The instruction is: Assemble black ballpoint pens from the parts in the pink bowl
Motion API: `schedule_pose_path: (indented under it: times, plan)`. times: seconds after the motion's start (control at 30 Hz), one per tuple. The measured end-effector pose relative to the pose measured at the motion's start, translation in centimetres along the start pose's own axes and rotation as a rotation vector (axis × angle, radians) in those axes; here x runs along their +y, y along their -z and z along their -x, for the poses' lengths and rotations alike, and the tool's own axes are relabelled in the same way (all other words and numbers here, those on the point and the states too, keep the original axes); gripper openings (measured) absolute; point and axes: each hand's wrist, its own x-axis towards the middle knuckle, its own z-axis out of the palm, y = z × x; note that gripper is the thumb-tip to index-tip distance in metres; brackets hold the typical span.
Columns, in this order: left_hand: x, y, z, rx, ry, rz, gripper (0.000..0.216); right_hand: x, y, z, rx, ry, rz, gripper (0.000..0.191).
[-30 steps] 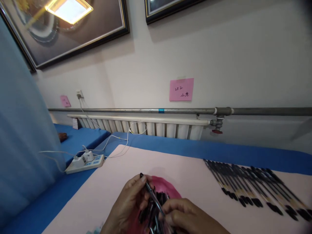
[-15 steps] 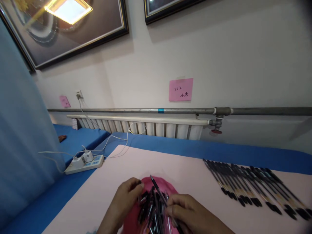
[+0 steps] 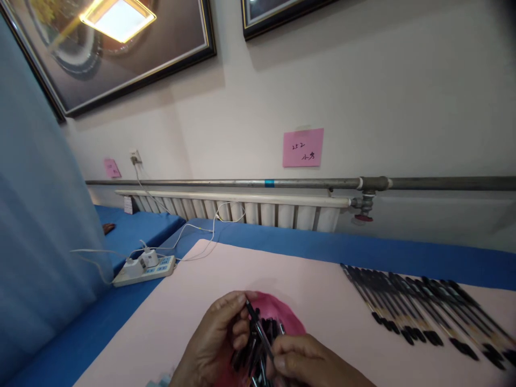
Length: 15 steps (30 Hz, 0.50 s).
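A pen (image 3: 261, 334) with a dark end and a clear barrel slants between my hands. My left hand (image 3: 220, 334) is closed, with thumb and forefinger pinched at the pen's upper end; whether a small cap is in those fingers I cannot make out. My right hand (image 3: 306, 359) grips the lower part of the barrel. Below both hands stands a pink bowl (image 3: 282, 308), partly covered by them. It holds a heap of loose black and clear pen parts (image 3: 264, 371).
Several pens (image 3: 423, 306) lie side by side in a slanted row at right on the pink sheet (image 3: 161, 328). A power strip (image 3: 145, 270) with plugged-in chargers and white cables sits on the blue table cover (image 3: 60, 344). A blue curtain (image 3: 44, 204) hangs at left.
My left hand has moved right to the pen's upper end, which was apart from it before. The pen is still in my right hand. The view has shifted slightly.
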Motion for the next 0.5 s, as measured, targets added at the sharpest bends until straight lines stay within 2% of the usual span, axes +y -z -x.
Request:
schedule_pose_path:
  times: [0.13, 0.27, 0.33, 0.43, 0.5]
  plan:
    - [-0.4, -0.2, -0.2, 0.014, -0.076, -0.015, 0.021, 0.5, -0.6, -0.1, 0.033, 0.045, -0.064, 0.020]
    - [-0.4, -0.3, -0.2, 0.046, -0.140, -0.033, 0.019, 0.9, -1.1, -0.2, 0.161, 0.153, -0.162, 0.021]
    - [-0.3, -0.3, -0.2, 0.051, -0.154, -0.034, 0.018, 1.0, -1.0, -0.2, 0.117, 0.134, -0.219, 0.021]
    - [-0.3, -0.2, -0.2, 0.045, -0.150, -0.037, 0.018, 0.8, -0.6, -0.2, -0.069, 0.073, -0.277, 0.032]
    - [-0.4, -0.1, -0.2, 0.048, -0.152, -0.032, 0.018, 0.6, -0.6, -0.1, -0.066, 0.091, -0.278, 0.032]
